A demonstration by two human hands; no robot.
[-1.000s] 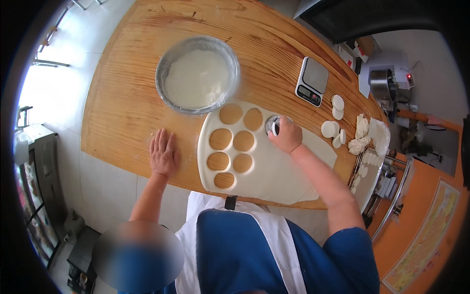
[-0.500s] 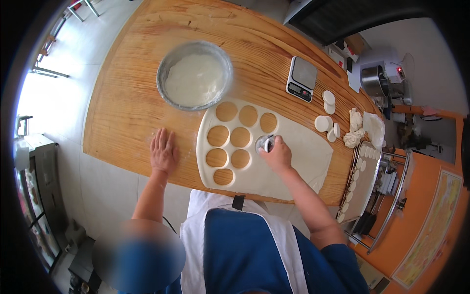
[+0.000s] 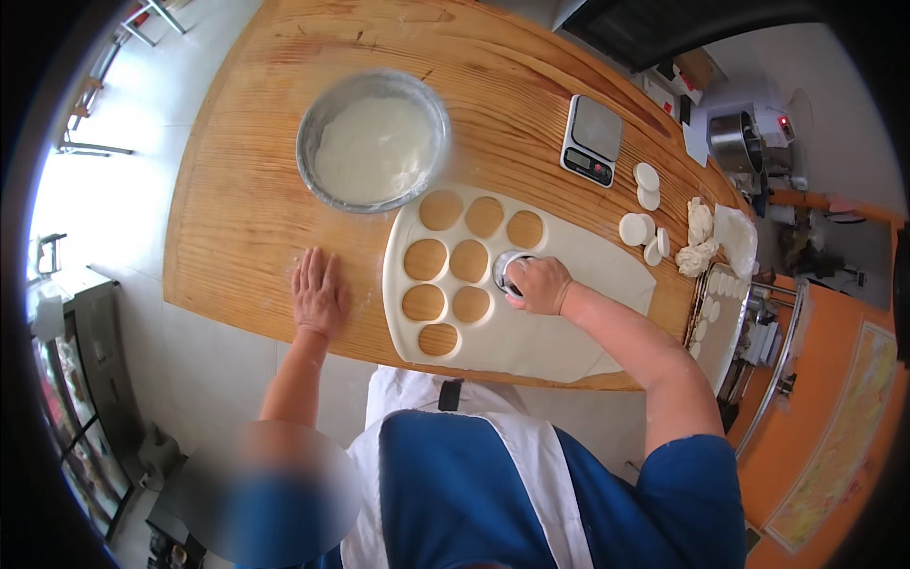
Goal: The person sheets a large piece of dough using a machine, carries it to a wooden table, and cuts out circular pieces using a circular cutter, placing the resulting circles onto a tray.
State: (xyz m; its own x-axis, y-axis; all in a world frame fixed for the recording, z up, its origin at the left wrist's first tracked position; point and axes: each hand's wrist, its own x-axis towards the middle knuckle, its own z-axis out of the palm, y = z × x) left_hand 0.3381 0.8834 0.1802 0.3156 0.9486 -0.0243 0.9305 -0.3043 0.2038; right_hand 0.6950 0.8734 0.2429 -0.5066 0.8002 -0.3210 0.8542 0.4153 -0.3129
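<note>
A sheet of rolled-out dough (image 3: 590, 302) covers the table's near middle, with several round holes in its left half showing the wood. My right hand (image 3: 540, 284) grips a round metal cutter (image 3: 505, 269) that stands on the dough just right of the holes. The hand covers most of the cutter's top. My left hand (image 3: 320, 292) lies flat on the wood, fingers stretched out, left of the dough and apart from it. Dough discs (image 3: 648, 187) rest on the table at the right, some stacked, some leaning.
A metal bowl (image 3: 305, 152) of flour-like white powder stands beyond the dough. Farther right is a kitchen scale (image 3: 596, 129). Crumpled dough scraps (image 3: 699, 237) lie by a plastic sheet (image 3: 736, 248). A tray (image 3: 718, 327) with discs stands off the table's right end.
My right forearm and elbow have swung outward to the right, and the hand has turned over the cutter, which stays at about the same spot. My left hand stays flat.
</note>
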